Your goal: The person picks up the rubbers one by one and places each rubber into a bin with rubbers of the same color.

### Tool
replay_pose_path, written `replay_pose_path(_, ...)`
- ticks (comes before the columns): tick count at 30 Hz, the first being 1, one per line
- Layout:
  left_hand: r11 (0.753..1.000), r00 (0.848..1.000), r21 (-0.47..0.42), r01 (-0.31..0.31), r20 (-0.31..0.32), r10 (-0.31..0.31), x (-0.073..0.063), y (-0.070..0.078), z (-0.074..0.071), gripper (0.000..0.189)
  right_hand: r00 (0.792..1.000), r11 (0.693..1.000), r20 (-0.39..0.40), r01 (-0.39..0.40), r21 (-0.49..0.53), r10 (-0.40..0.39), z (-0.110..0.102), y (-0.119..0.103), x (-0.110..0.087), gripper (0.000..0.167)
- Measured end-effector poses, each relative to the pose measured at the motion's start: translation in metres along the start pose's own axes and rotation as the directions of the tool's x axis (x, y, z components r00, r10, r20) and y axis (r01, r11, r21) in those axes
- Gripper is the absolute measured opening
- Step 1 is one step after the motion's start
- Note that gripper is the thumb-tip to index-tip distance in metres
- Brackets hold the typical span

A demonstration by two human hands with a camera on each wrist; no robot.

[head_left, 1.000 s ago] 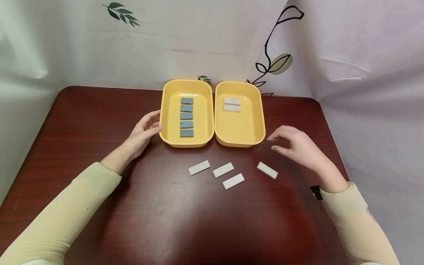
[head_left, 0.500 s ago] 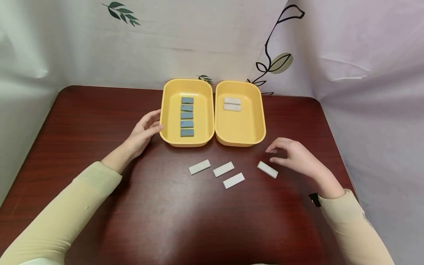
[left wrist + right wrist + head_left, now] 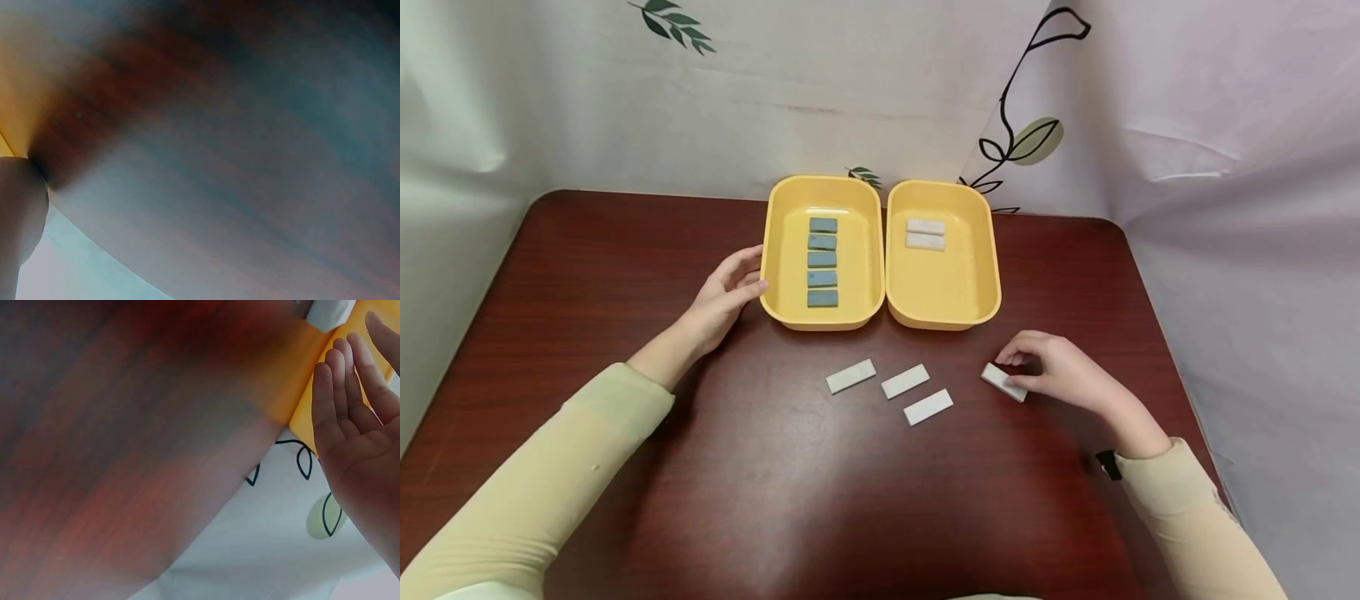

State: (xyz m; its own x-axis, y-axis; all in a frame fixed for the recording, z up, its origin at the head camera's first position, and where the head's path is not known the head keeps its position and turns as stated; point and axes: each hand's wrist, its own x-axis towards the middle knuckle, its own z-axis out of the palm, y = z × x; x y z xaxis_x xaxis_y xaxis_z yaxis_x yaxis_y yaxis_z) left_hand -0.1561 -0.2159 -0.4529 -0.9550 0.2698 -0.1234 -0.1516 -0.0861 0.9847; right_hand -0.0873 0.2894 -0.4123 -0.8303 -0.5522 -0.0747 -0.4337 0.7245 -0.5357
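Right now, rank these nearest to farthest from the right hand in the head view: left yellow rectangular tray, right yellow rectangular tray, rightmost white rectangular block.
1. Rightmost white block, left side, at the right hand.
2. Right yellow tray, ahead and left.
3. Left yellow tray, farther left.

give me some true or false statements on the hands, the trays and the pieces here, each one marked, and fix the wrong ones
1. The left hand rests against the left tray. True.
2. The left tray holds only white pieces. False: it holds blue-gray pieces, five of them.
3. Two white tray pieces lie in the right tray. True.
4. The right hand is inside the right tray. False: the right hand is at the rightmost white piece, on the table.
5. Three other white pieces lie on the table. True.
6. Both trays are green. False: both are yellow.
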Motion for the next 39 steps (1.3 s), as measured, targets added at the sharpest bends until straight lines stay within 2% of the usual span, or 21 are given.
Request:
replay_pose_path(6,1.0,1.0,0.001,-0.002,-0.003,0.002,0.0,-0.001,0.0,0.06,0.999,0.999,0.025,-0.04,0.027,0.04,0.006,0.0,-0.003,0.025)
replay_pose_path(27,1.0,1.0,-0.012,-0.011,-0.006,0.011,0.0,-0.001,0.0,0.059,0.992,0.991,0.011,-0.125,0.046,0.125,0.015,0.0,-0.006,0.025)
replay_pose_path(39,1.0,1.0,-0.01,-0.009,-0.007,0.009,0.0,-0.001,0.0,0.06,0.992,0.993,-0.03,-0.118,0.03,0.119,0.019,-0.006,-0.007,0.025)
